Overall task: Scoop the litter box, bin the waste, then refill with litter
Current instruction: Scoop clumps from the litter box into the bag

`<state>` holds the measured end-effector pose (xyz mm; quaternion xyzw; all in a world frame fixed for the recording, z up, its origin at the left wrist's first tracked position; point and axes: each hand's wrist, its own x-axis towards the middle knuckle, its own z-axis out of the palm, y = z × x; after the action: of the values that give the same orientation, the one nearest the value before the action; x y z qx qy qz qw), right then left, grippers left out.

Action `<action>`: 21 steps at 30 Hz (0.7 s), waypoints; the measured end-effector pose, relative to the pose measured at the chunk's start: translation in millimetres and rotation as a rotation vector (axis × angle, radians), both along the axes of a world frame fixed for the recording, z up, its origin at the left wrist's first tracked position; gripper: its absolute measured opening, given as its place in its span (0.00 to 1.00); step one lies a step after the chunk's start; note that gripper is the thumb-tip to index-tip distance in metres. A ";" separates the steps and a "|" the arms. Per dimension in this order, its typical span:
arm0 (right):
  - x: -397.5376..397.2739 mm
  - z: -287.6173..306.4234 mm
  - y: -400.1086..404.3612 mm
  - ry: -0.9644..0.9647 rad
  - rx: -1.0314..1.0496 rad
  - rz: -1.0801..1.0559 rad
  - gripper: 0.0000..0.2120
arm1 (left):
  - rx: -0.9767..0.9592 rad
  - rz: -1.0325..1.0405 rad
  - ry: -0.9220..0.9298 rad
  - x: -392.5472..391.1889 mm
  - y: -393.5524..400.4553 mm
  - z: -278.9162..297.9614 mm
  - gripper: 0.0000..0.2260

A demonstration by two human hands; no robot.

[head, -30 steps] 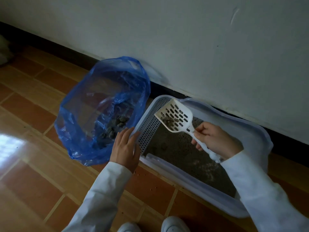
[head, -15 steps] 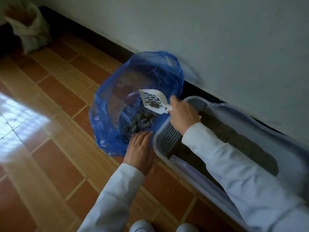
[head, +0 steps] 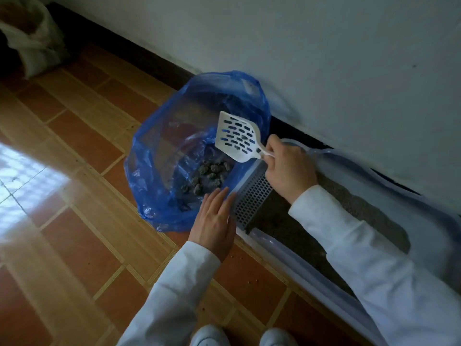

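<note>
The floor (head: 82, 248) was laid in reddish-brown tiles with pale, tan-coloured bands between them. A bright patch of light (head: 22, 176) lay on the tiles at the left edge (washing them almost white there). A pale, plain wall (head: 324, 58) ran across the top and right, with a dark skirting strip (head: 139, 54) along its foot. A whitish sack (head: 32, 43) slumped in the far left corner.

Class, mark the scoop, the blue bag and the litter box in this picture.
scoop (head: 237, 137): head view, middle of its slotted blade.
blue bag (head: 147, 171): head view, its left wall.
litter box (head: 252, 196): head view, its grid step.
</note>
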<state>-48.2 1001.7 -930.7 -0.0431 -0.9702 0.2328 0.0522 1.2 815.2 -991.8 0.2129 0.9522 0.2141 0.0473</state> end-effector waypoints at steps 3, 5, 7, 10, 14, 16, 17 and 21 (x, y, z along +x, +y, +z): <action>27.5 9.4 43.6 -0.151 -0.186 -0.146 0.04 | 0.003 -0.028 0.004 -1.2 5.5 -0.7 0.21; 53.7 14.7 75.1 -0.289 -0.324 -0.227 0.05 | 0.010 -0.047 0.012 -1.6 10.0 -0.8 0.21; 85.3 18.0 103.8 -0.410 -0.369 -0.296 0.05 | 0.000 -0.076 0.003 -1.1 16.8 -0.7 0.21; 123.2 14.6 127.8 -0.590 -0.238 -0.314 0.05 | -0.025 -0.097 -0.023 -1.9 21.0 -1.9 0.21; 152.4 -0.2 134.9 -0.816 -0.129 -0.282 0.06 | -0.043 -0.127 -0.028 -0.7 32.9 0.1 0.22; 156.2 -11.9 129.0 -0.866 -0.173 -0.269 0.05 | -0.053 -0.133 -0.037 -0.7 36.7 0.4 0.22; 156.0 -17.5 124.1 -0.877 -0.204 -0.261 0.05 | -0.062 -0.136 -0.040 -0.7 37.8 0.2 0.22; 147.4 -35.7 101.7 -0.841 -0.294 -0.252 0.04 | -0.071 -0.141 -0.049 0.6 38.1 -0.2 0.21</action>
<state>99.2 1103.5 -966.4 -0.2584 -0.8510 0.3222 -0.3244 1.9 853.3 -992.0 0.2722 0.9404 0.1813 0.0932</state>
